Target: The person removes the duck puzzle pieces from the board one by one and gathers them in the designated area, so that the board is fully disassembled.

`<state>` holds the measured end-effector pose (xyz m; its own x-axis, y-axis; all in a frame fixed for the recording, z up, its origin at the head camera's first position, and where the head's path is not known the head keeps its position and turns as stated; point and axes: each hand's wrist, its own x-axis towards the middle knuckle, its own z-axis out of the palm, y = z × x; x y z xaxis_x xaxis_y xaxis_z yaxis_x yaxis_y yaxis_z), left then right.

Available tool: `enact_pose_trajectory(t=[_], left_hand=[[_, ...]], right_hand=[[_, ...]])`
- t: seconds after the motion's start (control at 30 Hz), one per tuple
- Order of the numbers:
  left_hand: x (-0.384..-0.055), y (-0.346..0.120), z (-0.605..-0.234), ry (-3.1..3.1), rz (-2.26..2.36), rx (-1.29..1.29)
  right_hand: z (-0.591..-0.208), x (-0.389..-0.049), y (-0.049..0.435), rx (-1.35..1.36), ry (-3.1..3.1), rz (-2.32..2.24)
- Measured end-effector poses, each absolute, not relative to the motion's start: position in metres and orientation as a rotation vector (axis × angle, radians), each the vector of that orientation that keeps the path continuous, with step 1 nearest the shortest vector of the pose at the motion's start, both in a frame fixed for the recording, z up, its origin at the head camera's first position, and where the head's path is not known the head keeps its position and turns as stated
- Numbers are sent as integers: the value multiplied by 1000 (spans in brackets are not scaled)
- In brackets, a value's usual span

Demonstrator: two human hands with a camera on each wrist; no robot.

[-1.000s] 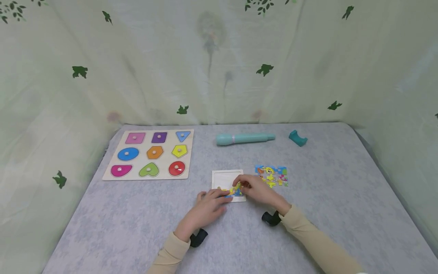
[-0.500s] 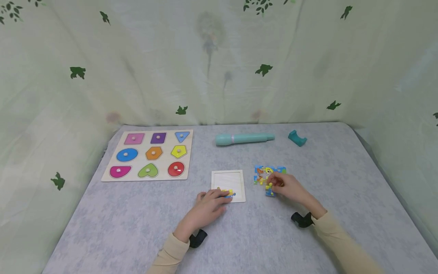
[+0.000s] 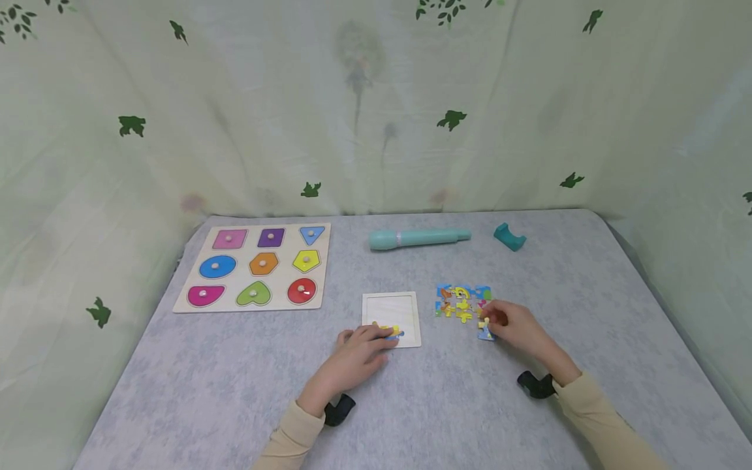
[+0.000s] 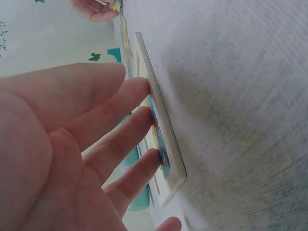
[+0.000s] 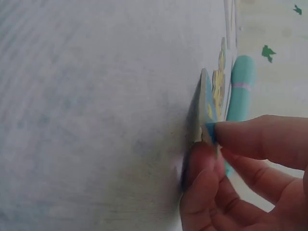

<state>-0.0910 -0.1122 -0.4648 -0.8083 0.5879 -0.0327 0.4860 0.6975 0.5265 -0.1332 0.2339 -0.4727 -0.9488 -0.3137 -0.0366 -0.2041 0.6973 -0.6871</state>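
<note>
My left hand (image 3: 360, 358) rests its extended fingers (image 4: 137, 115) on the lower part of a small white puzzle tray (image 3: 414, 307). Beneath them, yellow and blue puzzle pieces (image 3: 395, 330) show along the tray's bottom edge, partly hidden by the fingers. To the right, my right hand (image 3: 519, 329) pinches a blue-and-yellow puzzle piece (image 3: 485, 331) between thumb and fingers; in the right wrist view this puzzle piece (image 5: 207, 103) is tilted close over the table. A cluster of loose puzzle pieces (image 3: 461, 301) lies just left of and beyond that hand.
A wooden shape board (image 3: 282, 281) with colourful knobbed shapes lies at the back left. Along the back are a teal stick-like thing (image 3: 420, 239) and a small teal curved piece (image 3: 510, 237). A printed curtain (image 3: 376, 130) stands behind the table (image 3: 235, 391).
My right hand has left the tray's lower right corner and moved right with a puzzle piece, past the front of the loose cluster. My left hand stays on the tray.
</note>
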Motion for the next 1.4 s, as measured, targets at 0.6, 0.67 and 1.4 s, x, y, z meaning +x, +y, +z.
enact_pose_trajectory(t=[0.6,0.67,1.4], left_hand=[[-85,-118,-467,2713,746,879],[-84,-121,-466,2722,765,889],[-84,-142,-466,2734,811,831]], right_hand=[[-462,-136,204,-492,2782,-1004],[-462,-138,193,-571,2724,-1077],[-466,-143,87,-909,2527,-1099]])
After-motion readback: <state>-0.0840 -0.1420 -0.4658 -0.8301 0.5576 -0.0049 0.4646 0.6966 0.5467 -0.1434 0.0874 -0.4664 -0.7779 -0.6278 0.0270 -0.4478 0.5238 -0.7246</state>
